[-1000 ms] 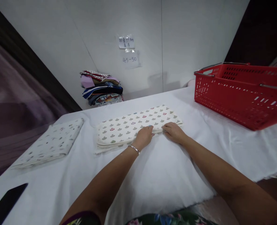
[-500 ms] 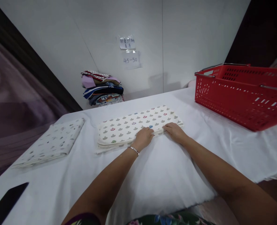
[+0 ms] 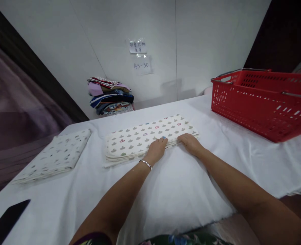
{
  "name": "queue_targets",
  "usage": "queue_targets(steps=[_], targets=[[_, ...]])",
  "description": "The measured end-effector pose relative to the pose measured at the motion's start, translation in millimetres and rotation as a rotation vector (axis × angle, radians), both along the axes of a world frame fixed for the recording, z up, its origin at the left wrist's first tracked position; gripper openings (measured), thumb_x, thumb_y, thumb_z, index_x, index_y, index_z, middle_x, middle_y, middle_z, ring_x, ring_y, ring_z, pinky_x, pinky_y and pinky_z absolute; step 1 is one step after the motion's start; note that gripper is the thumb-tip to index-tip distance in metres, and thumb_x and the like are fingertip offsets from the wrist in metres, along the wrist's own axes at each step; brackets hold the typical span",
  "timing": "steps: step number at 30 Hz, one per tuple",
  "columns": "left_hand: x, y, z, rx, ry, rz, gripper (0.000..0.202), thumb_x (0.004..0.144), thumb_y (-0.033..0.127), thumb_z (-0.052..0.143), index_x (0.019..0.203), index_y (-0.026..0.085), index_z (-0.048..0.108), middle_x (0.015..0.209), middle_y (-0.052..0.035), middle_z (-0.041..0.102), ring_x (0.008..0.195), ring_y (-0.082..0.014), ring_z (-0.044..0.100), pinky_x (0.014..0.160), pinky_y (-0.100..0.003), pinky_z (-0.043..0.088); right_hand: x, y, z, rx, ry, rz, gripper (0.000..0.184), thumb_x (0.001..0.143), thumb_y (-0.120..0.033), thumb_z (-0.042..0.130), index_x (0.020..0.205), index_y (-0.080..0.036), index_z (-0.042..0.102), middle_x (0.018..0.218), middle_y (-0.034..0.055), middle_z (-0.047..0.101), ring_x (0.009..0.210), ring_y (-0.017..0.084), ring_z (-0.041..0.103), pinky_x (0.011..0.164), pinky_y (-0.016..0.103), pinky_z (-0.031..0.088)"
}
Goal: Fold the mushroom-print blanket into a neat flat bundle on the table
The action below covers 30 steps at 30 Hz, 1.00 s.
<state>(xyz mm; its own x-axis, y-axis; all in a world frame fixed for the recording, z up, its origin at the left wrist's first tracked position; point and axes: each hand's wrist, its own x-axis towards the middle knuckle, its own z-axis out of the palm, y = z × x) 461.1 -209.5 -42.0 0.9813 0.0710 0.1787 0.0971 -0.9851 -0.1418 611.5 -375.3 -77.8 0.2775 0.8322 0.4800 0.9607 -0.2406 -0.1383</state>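
Note:
A folded cream cloth [image 3: 140, 136] printed with small grey and coloured shapes lies flat in the middle of the white-covered table [image 3: 165, 190]. My left hand [image 3: 157, 149], with a thin bracelet at the wrist, rests on the cloth's near edge, fingers curled over it. Just to the right, my right hand [image 3: 190, 143] lies on the same edge, with its fingers bent onto the layers. Whether either hand pinches the fabric or only presses it is hard to tell.
A second folded patterned cloth [image 3: 56, 154] lies at the left. A stack of folded clothes [image 3: 111, 96] sits against the back wall under two paper notes [image 3: 139, 56]. A red plastic basket [image 3: 262, 102] stands at the right. A dark flat object [image 3: 6, 221] lies at the near left corner.
Both hands stay on the cloth's near edge; the left fingers have crept slightly farther onto it. Nothing else has moved.

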Motion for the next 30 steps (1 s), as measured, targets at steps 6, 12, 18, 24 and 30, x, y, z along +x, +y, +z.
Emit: queue_targets(steps=[6, 12, 18, 24, 30], targets=[[-4, 2, -3.4, -0.011, -0.006, -0.028, 0.028, 0.085, 0.007, 0.034, 0.101, 0.021, 0.053, 0.124, -0.0068, 0.049, 0.088, -0.0172, 0.054, 0.069, -0.031, 0.045, -3, -2, 6.7, -0.006, 0.027, 0.046, 0.02, 0.087, -0.012, 0.042, 0.09, -0.017, 0.061, 0.096, 0.0095, 0.063, 0.091, 0.021, 0.053, 0.078, 0.032, 0.039], [-9, -3, 0.7, -0.041, -0.02, -0.042, 0.023, 0.09, 0.018, 0.037, 0.098, 0.022, 0.058, 0.126, -0.0057, 0.048, 0.095, -0.019, 0.053, 0.075, -0.033, 0.044, -4, -6, 10.3, 0.025, 0.01, 0.108, 0.023, 0.087, -0.014, 0.045, 0.096, -0.02, 0.065, 0.107, 0.0094, 0.061, 0.097, 0.022, 0.052, 0.083, 0.035, 0.039], [-5, -5, -2.2, -0.066, 0.001, -0.012, 0.025, 0.091, 0.024, 0.036, 0.093, 0.02, 0.061, 0.125, -0.0064, 0.049, 0.095, -0.0192, 0.051, 0.077, -0.033, 0.043, -4, -5, 8.1, 0.004, -0.032, 0.055, 0.023, 0.089, -0.022, 0.046, 0.097, -0.022, 0.068, 0.109, 0.01, 0.061, 0.098, 0.022, 0.052, 0.085, 0.038, 0.039], [1, -6, -8.8, -0.046, -0.005, -0.001, 0.028, 0.091, 0.018, 0.034, 0.085, 0.019, 0.061, 0.118, -0.0071, 0.052, 0.095, -0.0198, 0.05, 0.076, -0.034, 0.042, -4, -2, 4.7, -0.002, -0.041, 0.013, 0.021, 0.088, -0.018, 0.048, 0.093, -0.022, 0.068, 0.11, 0.0088, 0.062, 0.1, 0.024, 0.052, 0.084, 0.039, 0.04], [-2, -8, -4.3, -0.034, 0.001, -0.01, 0.026, 0.091, 0.015, 0.031, 0.097, 0.018, 0.056, 0.118, -0.0074, 0.051, 0.094, -0.0185, 0.05, 0.075, -0.033, 0.042, -5, -7, 8.0, 0.048, -0.025, 0.048, 0.021, 0.085, -0.01, 0.047, 0.086, -0.019, 0.066, 0.118, 0.0096, 0.058, 0.111, 0.024, 0.048, 0.091, 0.042, 0.038]])
